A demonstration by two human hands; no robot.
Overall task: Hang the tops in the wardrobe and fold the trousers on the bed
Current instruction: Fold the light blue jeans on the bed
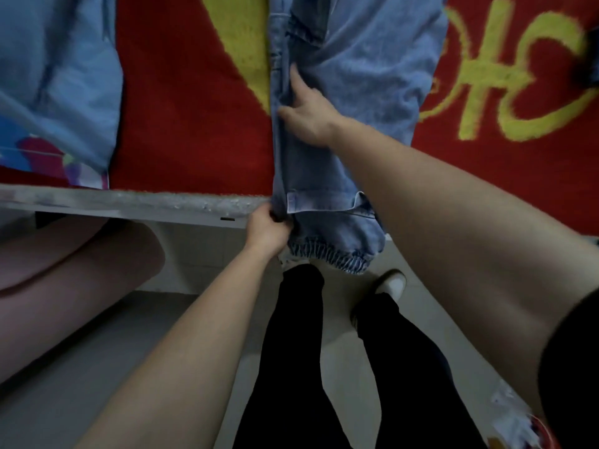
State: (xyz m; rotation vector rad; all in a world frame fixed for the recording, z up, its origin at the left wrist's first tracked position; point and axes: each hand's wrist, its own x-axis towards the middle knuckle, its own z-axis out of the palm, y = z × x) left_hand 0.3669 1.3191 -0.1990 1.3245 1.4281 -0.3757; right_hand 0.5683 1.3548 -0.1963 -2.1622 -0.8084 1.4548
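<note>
Light blue denim trousers point(363, 79) lie lengthwise on the bed's red blanket point(194, 124), their elastic cuffs hanging over the near bed edge. My left hand point(267, 230) grips the trousers' left edge just above the cuffs at the bed edge. My right hand point(306, 110) presses with straight fingers on the left seam further up the legs. The waist end runs out of view at the top.
A second light blue garment point(55, 82) with a colourful print lies on the blanket at the left. The bed's grey frame edge point(129, 202) runs across the middle. A pink roll point(64, 270) sits under the bed at left. My legs and white shoes stand on the pale floor.
</note>
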